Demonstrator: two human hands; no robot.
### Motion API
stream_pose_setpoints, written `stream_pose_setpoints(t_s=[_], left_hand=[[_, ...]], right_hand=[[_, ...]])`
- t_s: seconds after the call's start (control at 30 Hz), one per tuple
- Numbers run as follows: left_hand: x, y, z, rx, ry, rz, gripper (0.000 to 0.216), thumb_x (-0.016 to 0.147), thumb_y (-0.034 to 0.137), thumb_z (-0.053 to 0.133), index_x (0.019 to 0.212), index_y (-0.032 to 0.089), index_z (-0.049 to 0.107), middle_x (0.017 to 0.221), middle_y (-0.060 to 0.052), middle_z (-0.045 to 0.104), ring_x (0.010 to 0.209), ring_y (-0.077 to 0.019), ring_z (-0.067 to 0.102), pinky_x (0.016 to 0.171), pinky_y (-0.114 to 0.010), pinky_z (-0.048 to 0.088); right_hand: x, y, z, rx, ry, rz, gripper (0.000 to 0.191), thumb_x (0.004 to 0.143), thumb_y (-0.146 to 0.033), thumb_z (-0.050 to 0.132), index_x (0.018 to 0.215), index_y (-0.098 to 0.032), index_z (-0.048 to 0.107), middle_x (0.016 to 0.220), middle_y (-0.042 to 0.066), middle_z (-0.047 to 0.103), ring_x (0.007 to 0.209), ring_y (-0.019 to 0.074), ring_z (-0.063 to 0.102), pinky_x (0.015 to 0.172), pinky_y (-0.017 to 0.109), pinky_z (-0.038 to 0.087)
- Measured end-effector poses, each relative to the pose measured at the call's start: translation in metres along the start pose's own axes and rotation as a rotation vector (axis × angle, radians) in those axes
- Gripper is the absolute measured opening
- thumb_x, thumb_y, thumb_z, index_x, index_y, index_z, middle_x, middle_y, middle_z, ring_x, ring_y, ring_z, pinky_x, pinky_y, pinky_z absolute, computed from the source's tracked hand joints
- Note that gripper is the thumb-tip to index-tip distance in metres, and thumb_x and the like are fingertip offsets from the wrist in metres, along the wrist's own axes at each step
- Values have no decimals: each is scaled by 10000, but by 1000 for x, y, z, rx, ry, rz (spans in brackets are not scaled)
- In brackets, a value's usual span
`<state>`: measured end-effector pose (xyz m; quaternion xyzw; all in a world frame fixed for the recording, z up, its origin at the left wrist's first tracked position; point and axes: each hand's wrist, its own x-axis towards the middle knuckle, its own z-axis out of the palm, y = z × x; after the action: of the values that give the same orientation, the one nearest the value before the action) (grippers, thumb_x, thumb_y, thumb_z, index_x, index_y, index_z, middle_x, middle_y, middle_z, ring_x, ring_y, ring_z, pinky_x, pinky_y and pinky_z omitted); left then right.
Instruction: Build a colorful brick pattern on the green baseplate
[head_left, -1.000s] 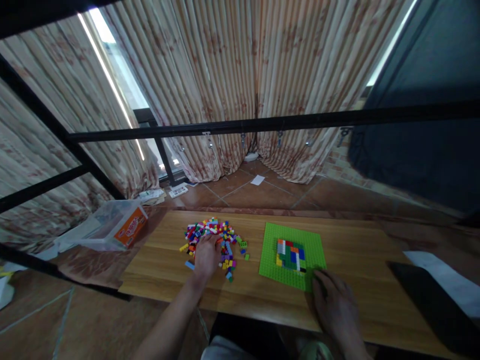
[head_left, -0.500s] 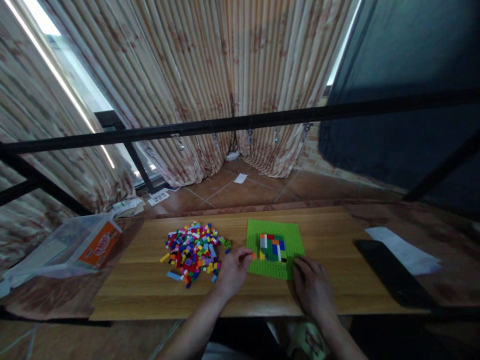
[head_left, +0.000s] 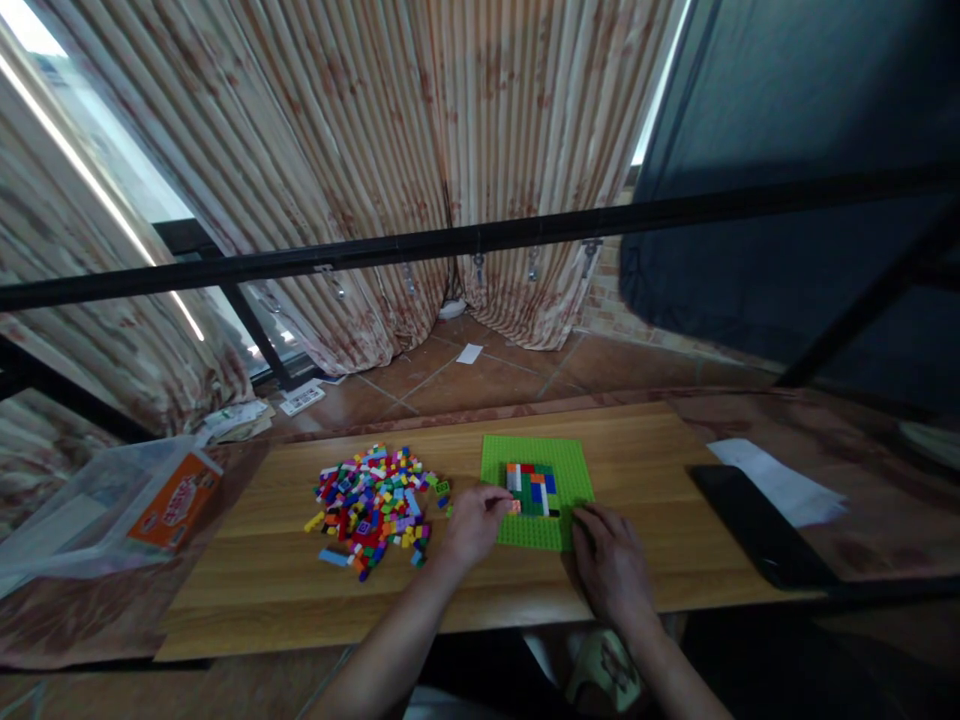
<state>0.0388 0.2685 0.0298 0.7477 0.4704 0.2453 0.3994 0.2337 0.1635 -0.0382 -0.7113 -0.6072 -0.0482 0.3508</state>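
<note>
My left hand (head_left: pixel 478 522) pinches a small orange brick (head_left: pixel 515 507) at the near left corner of a flat, multicoloured block of bricks (head_left: pixel 536 490). That block sits on a green studded baseplate (head_left: pixel 570 463). Whether the orange brick is pressed onto the studs cannot be made out. Resting by the baseplate's near right edge, my right hand (head_left: pixel 613 562) has loosely bent fingers, some touching the plate, and no brick shows in it. Left of my left hand lies a pile of loose bricks (head_left: pixel 375 505) in many colours.
The wooden table (head_left: pixel 262 580) carries a black flat object (head_left: pixel 757 525) at its right end, beside white paper (head_left: pixel 780 480). A clear plastic bin (head_left: pixel 97 500) with an orange label stands off the left end. A black rail (head_left: pixel 480 238) runs across beyond the table.
My left hand has brought the orange brick slightly up and right relative to the plate, against the block's left corner. My right hand stays at the plate's edge. The whole view has shifted slightly.
</note>
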Motion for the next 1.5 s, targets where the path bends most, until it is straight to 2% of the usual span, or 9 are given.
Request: stream_pose_setpoints(t_s=[0.37, 0.67, 1.1, 1.5], left_hand=[[9, -3, 8, 33, 18, -15, 218, 801, 146, 535, 806, 188, 750, 774, -5, 742, 746, -156, 658, 698, -252, 483], [9, 4, 2, 50, -14, -7, 214, 803, 145, 538, 754, 189, 742, 733, 6, 724, 709, -144, 639, 678, -238, 455], [8, 4, 14, 137, 84, -97, 178, 817, 174, 556, 737, 181, 715, 667, -1, 681, 646, -141, 597, 613, -242, 400], [8, 4, 17, 176, 94, -102, 195, 812, 169, 568, 647, 185, 669, 627, 8, 644, 602, -126, 566, 602, -240, 370]], right_hand=[[0, 0, 0, -5, 2, -14, 287, 931, -317, 447, 1079, -180, 652, 1122, 127, 630, 1027, 265, 540, 876, 447, 475], [0, -1, -1, 14, 14, 1, 289, 926, -316, 443, 1076, -193, 658, 1122, 123, 632, 1028, 269, 550, 878, 456, 479], [0, -3, -2, 0, -3, 14, 288, 926, -305, 451, 1084, -182, 659, 1131, 130, 638, 1036, 271, 557, 879, 459, 482], [2, -5, -4, -21, -27, -1, 290, 931, -281, 436, 1096, -184, 652, 1116, 127, 633, 1024, 268, 547, 879, 447, 473]])
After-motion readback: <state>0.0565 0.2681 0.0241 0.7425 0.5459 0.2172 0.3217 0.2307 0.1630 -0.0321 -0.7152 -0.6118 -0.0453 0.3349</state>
